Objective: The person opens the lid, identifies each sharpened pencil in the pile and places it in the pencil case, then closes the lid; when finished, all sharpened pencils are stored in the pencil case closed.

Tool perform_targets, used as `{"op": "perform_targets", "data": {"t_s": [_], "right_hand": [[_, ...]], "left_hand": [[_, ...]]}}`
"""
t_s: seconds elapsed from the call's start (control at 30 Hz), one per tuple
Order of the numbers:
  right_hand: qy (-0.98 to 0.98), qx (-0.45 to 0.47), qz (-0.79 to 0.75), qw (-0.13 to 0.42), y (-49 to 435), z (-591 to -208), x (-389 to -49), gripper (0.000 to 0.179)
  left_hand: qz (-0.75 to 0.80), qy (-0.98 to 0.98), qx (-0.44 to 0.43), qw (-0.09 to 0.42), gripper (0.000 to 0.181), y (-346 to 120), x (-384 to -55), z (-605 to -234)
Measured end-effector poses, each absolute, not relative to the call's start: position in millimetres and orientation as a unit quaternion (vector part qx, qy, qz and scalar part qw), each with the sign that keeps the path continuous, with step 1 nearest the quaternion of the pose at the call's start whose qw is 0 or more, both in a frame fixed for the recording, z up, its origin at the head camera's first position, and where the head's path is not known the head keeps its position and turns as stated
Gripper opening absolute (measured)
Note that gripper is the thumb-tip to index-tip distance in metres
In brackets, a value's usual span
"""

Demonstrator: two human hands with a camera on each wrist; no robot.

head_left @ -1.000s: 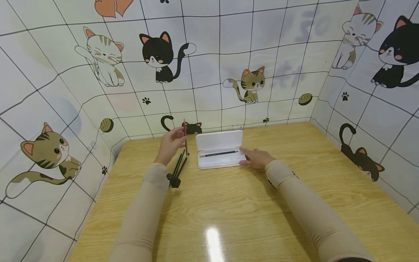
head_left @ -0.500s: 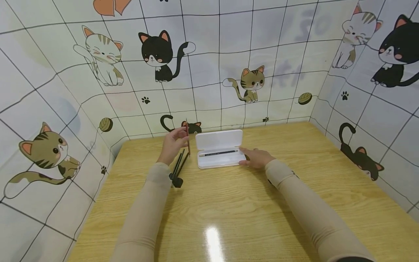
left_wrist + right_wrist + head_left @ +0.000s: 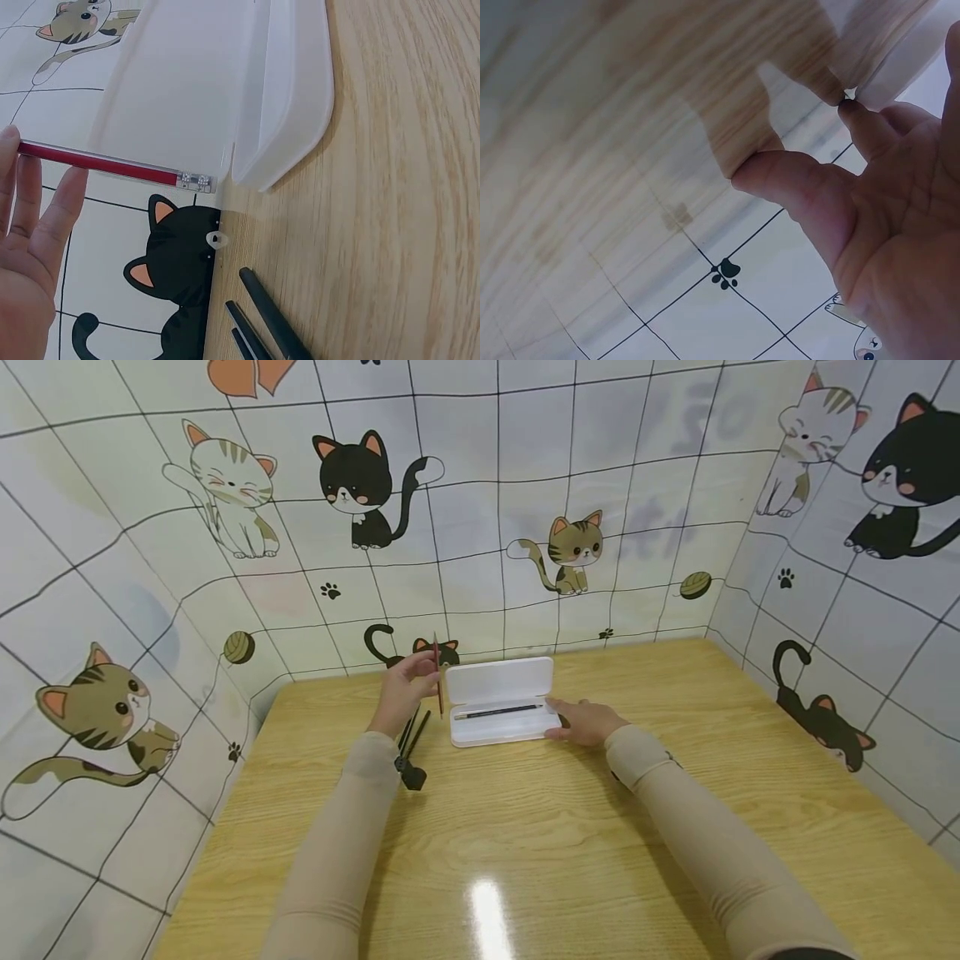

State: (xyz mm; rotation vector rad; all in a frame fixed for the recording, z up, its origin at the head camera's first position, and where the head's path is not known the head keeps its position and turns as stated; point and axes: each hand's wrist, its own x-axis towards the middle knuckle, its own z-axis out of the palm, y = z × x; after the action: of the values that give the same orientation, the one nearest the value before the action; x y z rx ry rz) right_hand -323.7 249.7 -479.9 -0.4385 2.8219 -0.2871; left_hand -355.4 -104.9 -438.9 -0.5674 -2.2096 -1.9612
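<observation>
My left hand (image 3: pixel 405 689) pinches a red pencil (image 3: pixel 112 163) between thumb and fingertips. The pencil stands almost upright just left of the white pencil case (image 3: pixel 498 681), its metal-banded eraser end (image 3: pixel 196 182) near the case's corner in the left wrist view. The case lies open with its lid tipped back, and a single dark pencil (image 3: pixel 498 712) lies inside. At the case's right end my right hand (image 3: pixel 588 724) holds it between thumb and forefinger. In the right wrist view, that hand's lower fingers (image 3: pixel 780 174) touch the tabletop.
Several dark pencil-like sticks (image 3: pixel 274 315) lie on the table left of the case, partly hidden by my left wrist in the head view. A black camera mount (image 3: pixel 412 775) hangs under that wrist. Behind the wooden table (image 3: pixel 570 843) stands a cat-patterned wall (image 3: pixel 480 510).
My left hand has moved slightly right with the red pencil, away from the sticks and closer to the case. The right hand and the case have stayed in place.
</observation>
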Motion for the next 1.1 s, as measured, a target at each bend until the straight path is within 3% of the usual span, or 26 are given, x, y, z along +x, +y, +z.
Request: {"op": "perform_targets", "data": {"t_s": [1.1], "right_hand": [[0.976, -0.151, -0.099, 0.124, 245, -476, -318, 0.084]], "left_hand": [[-0.62, -0.757, -0.194, 0.068, 0.038, -86, -367, -464]]}}
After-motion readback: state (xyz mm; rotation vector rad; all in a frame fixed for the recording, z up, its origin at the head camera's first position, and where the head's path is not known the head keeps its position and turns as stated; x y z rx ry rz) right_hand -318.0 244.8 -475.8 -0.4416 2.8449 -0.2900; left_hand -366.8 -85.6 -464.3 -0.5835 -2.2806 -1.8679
